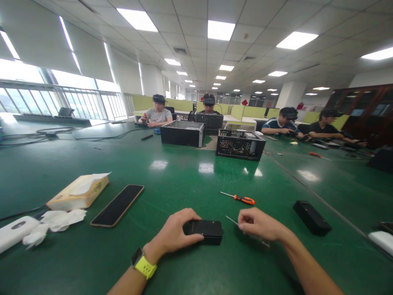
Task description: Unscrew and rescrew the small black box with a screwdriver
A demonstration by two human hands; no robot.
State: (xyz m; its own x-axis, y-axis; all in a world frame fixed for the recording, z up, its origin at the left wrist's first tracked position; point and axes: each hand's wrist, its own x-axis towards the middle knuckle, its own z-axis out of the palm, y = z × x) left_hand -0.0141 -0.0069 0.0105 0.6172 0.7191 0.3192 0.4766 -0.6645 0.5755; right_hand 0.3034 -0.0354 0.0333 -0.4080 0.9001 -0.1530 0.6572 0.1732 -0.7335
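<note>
At the near edge of the green desk (184,176), the left hand (175,235) curls its fingers over a small black box (207,232) and pins it down. The box's long axis runs left to right. Just right of the box, the right hand (259,224) pinches a thin screwdriver (231,220), tip pointing left toward it. Beyond lie an orange screwdriver (242,199) and a second black box (311,217).

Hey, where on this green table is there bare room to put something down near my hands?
Widest bare stretch: between the orange screwdriver and the mesh computer case. Another: between the phone and your left hand, which grips the small black box. Crowded at the left edge: tissue box, crumpled tissues, white device.
</note>
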